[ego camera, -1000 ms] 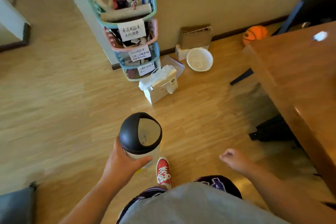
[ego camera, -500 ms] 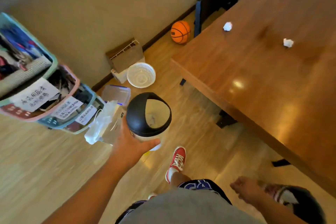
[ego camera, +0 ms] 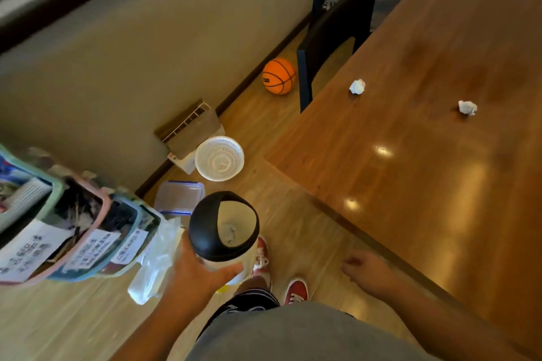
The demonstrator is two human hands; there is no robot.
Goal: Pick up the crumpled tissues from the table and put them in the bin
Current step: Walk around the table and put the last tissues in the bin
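My left hand (ego camera: 196, 272) grips a small white bin (ego camera: 224, 226) with a black domed lid, held above the floor; a crumpled tissue lies inside it. Two crumpled white tissues rest on the brown wooden table (ego camera: 425, 184): one tissue (ego camera: 357, 86) near the far left edge, the other tissue (ego camera: 467, 107) further right. My right hand (ego camera: 366, 271) hangs loosely curled beside the table's near edge, holding nothing.
A stacked basket rack (ego camera: 73, 231) with paper labels stands at the left, a plastic bag (ego camera: 155, 267) beside it. On the floor lie a white colander (ego camera: 219, 158), a clear box (ego camera: 179, 196) and an orange basketball (ego camera: 278, 76). A dark chair (ego camera: 331, 35) stands at the table's far end.
The view has swung right toward the table, bringing both tissues into sight. My left hand still holds the bin; my right hand has risen a little toward the table edge.
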